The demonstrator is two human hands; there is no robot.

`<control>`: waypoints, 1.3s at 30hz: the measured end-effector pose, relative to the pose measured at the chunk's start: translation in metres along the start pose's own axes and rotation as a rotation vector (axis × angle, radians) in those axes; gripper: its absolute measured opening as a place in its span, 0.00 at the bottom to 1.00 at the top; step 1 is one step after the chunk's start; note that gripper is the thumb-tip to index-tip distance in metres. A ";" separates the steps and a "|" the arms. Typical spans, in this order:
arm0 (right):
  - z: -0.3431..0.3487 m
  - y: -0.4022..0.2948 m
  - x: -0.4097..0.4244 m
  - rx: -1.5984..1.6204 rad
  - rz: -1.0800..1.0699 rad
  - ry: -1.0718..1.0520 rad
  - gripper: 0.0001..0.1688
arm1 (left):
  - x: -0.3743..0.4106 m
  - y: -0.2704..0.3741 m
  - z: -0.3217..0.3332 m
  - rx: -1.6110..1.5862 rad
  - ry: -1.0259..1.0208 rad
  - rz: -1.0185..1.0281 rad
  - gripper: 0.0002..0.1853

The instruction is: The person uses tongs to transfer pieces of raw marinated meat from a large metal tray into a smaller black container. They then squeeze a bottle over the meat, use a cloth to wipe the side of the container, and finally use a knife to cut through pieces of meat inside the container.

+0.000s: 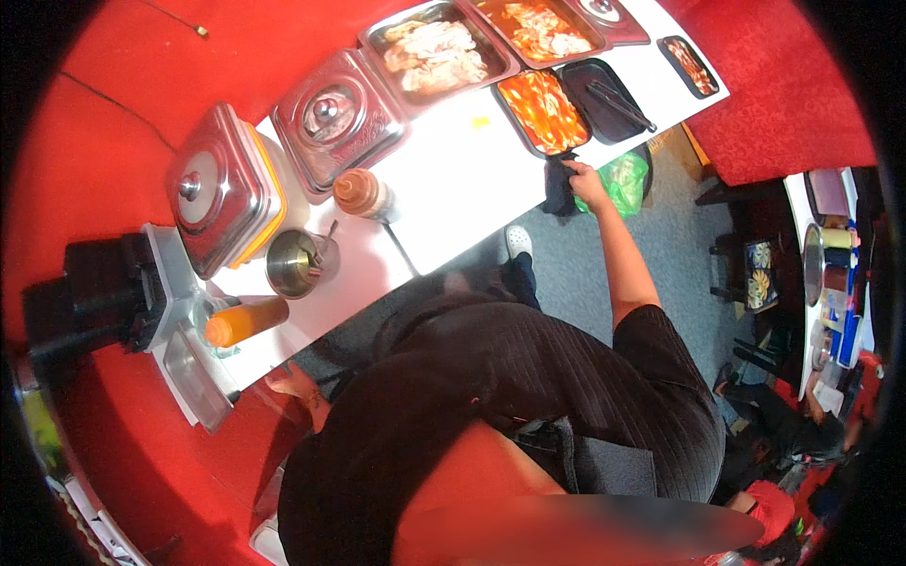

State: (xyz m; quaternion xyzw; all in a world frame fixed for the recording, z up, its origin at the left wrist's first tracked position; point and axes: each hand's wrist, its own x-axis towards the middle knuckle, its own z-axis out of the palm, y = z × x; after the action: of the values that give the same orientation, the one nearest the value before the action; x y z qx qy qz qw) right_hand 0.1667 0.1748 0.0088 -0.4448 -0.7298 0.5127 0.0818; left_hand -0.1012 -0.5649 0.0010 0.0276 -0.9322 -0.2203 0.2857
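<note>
At the near edge of the white table (460, 177), my right hand (589, 187) touches a bunched black cloth (560, 191), its index finger extended; whether it grips the cloth is unclear. Just beyond lies a black tray of orange-sauced food pieces (543, 112), beside another black tray (601, 92) holding dark tongs (616, 102). My left hand (296, 388) is low by the table's left end, partly hidden by my body, its hold unclear. Near it are an orange squeeze bottle (248, 322) lying on its side and a steel pan (202, 382).
Along the far side stand steel pans of pale meat (435, 56) and sauced meat (541, 32), plus lidded containers (333, 117). A brown-capped squeeze bottle (361, 194) and a steel pot (291, 265) stand nearer. A green plastic bag (624, 185) hangs below the edge. Other people are at lower right.
</note>
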 end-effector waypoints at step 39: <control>0.168 -0.138 0.075 -0.861 -0.478 0.086 0.35 | -0.066 0.318 -0.027 -0.749 -1.342 -0.248 0.14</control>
State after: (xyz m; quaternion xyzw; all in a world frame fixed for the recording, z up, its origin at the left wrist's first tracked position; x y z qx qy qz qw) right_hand -0.0526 0.1055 0.0196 -0.2793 -0.9529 0.1129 0.0361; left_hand -0.0072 -0.2776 0.1221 -0.1059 -0.7592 -0.5205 -0.3763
